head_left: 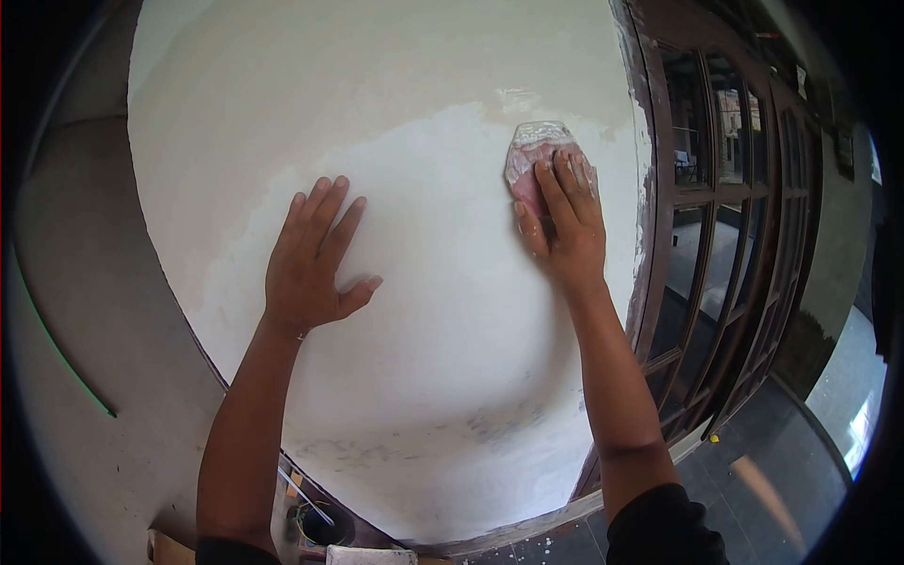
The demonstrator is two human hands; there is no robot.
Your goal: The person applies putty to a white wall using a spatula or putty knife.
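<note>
My left hand (314, 259) lies on the white wall panel (424, 330), fingers stretched upward and thumb out to the side, holding nothing. Higher up and to the right, my right hand (570, 221) presses a flat, pinkish putty spreader (530, 169) to the same surface. Thick white putty coats the spreader's upper edge, and bits of it stick to my right fingers. Around both hands the wall is bright white with fresh putty. Above and to the left the coat is duller and more beige, with a ragged border between the two tones.
Dark wooden doors with glass panes (692, 254) stand close on the right. Below the wall are a black bucket (325, 524) with a stick in it and a white-smeared board (372, 556). White spots dot the grey tiled floor (716, 490). A green line (61, 353) runs at the left.
</note>
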